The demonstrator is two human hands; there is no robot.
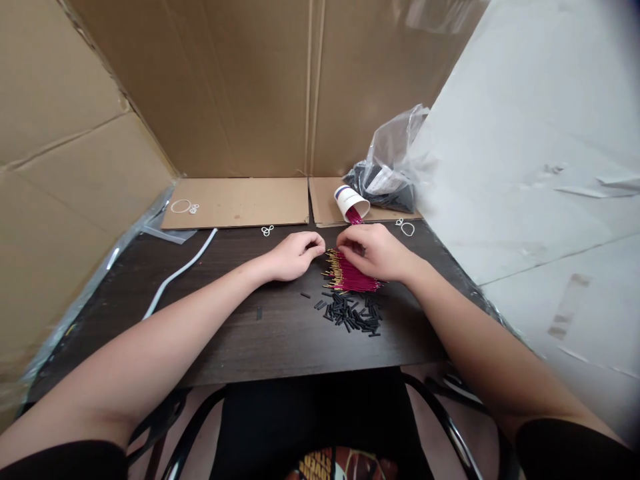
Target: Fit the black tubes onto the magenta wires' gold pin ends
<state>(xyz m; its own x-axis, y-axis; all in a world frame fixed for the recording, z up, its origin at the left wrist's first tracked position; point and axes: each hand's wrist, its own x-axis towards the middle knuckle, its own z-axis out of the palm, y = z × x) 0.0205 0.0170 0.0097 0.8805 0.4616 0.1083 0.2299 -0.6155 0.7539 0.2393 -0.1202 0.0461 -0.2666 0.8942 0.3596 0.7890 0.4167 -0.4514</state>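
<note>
My left hand (pixel 299 255) is just left of a bundle of dark red wires (pixel 353 275) with gold-coloured ends. Its thumb and fingers are pinched together, and anything between them is too small to make out. My right hand (pixel 373 252) rests over the far part of the bundle, its fingers curled and closed near the gold ends; what they grip is hidden. The two hands face each other, a small gap apart. Closer to the table's front edge lies a loose heap of short black tubes (pixel 353 315).
A white paper cup (pixel 350 201) lies tipped over behind my right hand, more red wires inside. Beyond it sits a clear plastic bag (pixel 393 177) of black pieces. Rubber bands (pixel 268 231) and a pale tube (pixel 181 270) lie on the dark table (pixel 240 347). Cardboard walls (pixel 240 87) enclose it.
</note>
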